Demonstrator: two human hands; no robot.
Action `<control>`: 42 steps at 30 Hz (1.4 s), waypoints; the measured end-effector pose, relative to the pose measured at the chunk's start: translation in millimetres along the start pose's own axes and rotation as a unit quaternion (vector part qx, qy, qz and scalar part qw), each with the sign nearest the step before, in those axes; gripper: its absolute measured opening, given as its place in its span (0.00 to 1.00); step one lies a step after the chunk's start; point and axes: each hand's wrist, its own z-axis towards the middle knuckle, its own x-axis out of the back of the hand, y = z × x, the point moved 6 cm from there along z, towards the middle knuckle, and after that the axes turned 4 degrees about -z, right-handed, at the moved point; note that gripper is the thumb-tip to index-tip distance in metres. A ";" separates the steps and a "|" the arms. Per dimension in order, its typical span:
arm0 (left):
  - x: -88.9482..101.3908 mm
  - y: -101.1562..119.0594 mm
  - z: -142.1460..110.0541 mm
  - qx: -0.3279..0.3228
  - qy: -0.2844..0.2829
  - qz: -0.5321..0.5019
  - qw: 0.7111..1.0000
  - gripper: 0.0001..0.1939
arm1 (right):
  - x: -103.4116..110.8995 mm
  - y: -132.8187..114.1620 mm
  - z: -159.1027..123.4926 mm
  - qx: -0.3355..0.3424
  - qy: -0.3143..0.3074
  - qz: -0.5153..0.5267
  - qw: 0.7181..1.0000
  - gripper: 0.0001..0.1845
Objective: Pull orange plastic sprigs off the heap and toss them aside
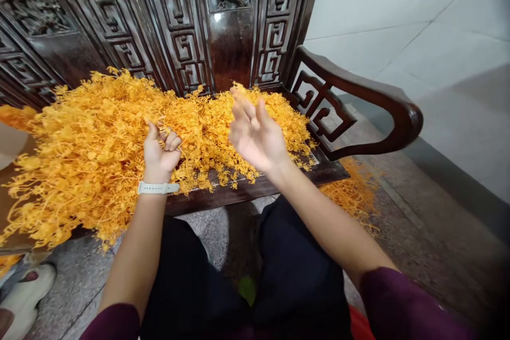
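A thick heap of orange-yellow artificial foliage sprigs (99, 133) covers the seat of a dark carved wooden bench. Over the middle of this heap is my left hand (161, 151), with a pale band on its wrist. Its fingers curl towards the palm and the thumb points up; whether a thin stem lies in them cannot be made out. My right hand (257, 135) hovers above the sprigs on the right part of the seat (290, 117). Its fingers are apart, slightly blurred, and the palm shows. A bright bit of sprig appears just behind its fingertips.
The bench's curved armrest (358, 90) rises at the right, beside a pale wall (398, 5). More orange sprigs (353, 191) lie on the floor below it. At the lower left is a person's light shoe (27, 297). A green leaf (247, 289) shows between my legs.
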 end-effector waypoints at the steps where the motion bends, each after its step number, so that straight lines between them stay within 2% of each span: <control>1: -1.6 -8.0 -1.6 0.016 0.000 0.010 1.000 0.25 | 17.8 22.9 3.2 -0.073 0.099 0.072 0.990 0.25; 2: -3.5 -16.3 -3.4 0.030 -0.001 0.017 0.999 0.25 | 30.0 47.2 1.7 -0.159 0.188 0.183 0.952 0.25; 4: -7.7 -30.9 -6.8 0.049 -0.007 0.029 0.998 0.23 | 36.2 84.0 -11.8 -0.305 0.333 0.375 0.810 0.21; 5: -9.6 -36.8 -8.4 0.057 -0.012 0.035 0.998 0.21 | 33.8 90.9 -17.5 -0.339 0.365 0.430 0.753 0.19; 6: -10.9 -41.4 -9.7 0.063 -0.015 0.043 0.997 0.19 | 32.4 90.2 -19.9 -0.341 0.371 0.454 0.735 0.17; 7: -11.6 -44.6 -10.7 0.068 -0.015 0.052 0.996 0.18 | 32.5 83.6 -19.7 -0.318 0.356 0.460 0.748 0.14; 8: -11.7 -46.4 -11.4 0.071 -0.015 0.060 0.996 0.17 | 33.0 72.6 -18.5 -0.282 0.325 0.458 0.778 0.12; 11: -9.5 -44.7 -10.4 0.067 -0.011 0.070 0.995 0.17 | 28.9 27.2 -20.0 -0.184 0.158 0.416 0.877 0.13; 13: -6.3 -41.3 -7.8 0.065 -0.011 0.064 0.996 0.17 | 26.4 0.4 -29.9 -0.142 0.077 0.377 0.912 0.16; 15: -3.1 -38.4 -5.1 0.067 -0.013 0.055 0.996 0.18 | 26.3 -19.3 -42.4 -0.103 0.039 0.372 0.922 0.17; 16: -1.8 -37.5 -4.1 0.067 -0.014 0.052 0.996 0.19 | 23.7 -26.7 -48.3 -0.090 0.001 0.381 0.920 0.18; 19: -0.2 -37.3 -3.1 0.067 -0.013 0.047 0.997 0.22 | 7.3 -32.6 -62.1 -0.107 -0.176 0.408 0.890 0.24; 20: -0.4 -38.2 -3.3 0.069 -0.011 0.048 0.996 0.22 | 6.6 -26.4 -61.8 -0.129 -0.187 0.420 0.879 0.25; 21: -0.9 -39.4 -3.7 0.071 -0.011 0.049 0.996 0.21 | 11.4 -15.5 -57.0 -0.152 -0.139 0.442 0.873 0.25; 23: -1.9 -42.3 -4.5 0.077 -0.010 0.051 0.996 0.21 | 31.3 14.7 -43.2 -0.182 0.062 0.489 0.851 0.22; 25: -2.0 -45.5 -4.9 0.085 -0.009 0.053 0.995 0.23 | 46.6 44.7 -34.9 -0.200 0.250 0.518 0.793 0.18; 26: -1.5 -47.0 -5.0 0.090 -0.006 0.054 0.994 0.24 | 48.0 57.5 -32.5 -0.220 0.309 0.531 0.758 0.16; 28: -0.3 -49.3 -5.3 0.096 0.000 0.058 0.994 0.23 | 39.8 75.7 -29.9 -0.284 0.358 0.553 0.696 0.10; 29: 0.0 -50.1 -5.4 0.097 0.002 0.061 0.993 0.23 | 34.0 79.5 -29.5 -0.311 0.364 0.560 0.676 0.07; 30: -0.1 -50.7 -5.5 0.095 0.001 0.063 0.993 0.22 | 28.7 78.8 -28.4 -0.323 0.355 0.564 0.672 0.06; 32: -1.3 -51.8 -5.9 0.092 -0.004 0.066 0.994 0.21 | 23.9 63.9 -23.8 -0.290 0.305 0.559 0.715 0.06; 35: -3.0 -53.5 -6.3 0.093 -0.009 0.069 0.993 0.19 | 28.2 22.8 -24.2 -0.173 0.200 0.524 0.809 0.08; 38: -2.6 -54.2 -6.3 0.098 -0.008 0.070 0.993 0.21 | 32.5 -10.7 -41.8 -0.074 0.031 0.449 0.890 0.15; 40: -1.6 -54.4 -6.3 0.103 -0.006 0.065 0.993 0.24 | 32.0 -13.4 -58.5 -0.055 -0.090 0.397 0.912 0.21; 41: -1.1 -54.5 -6.3 0.105 -0.005 0.059 0.993 0.25 | 34.6 -6.6 -63.8 -0.066 -0.109 0.387 0.913 0.24; 42: -0.7 -54.6 -6.5 0.106 -0.004 0.053 0.993 0.25 | 41.3 5.6 -64.9 -0.092 -0.074 0.395 0.911 0.25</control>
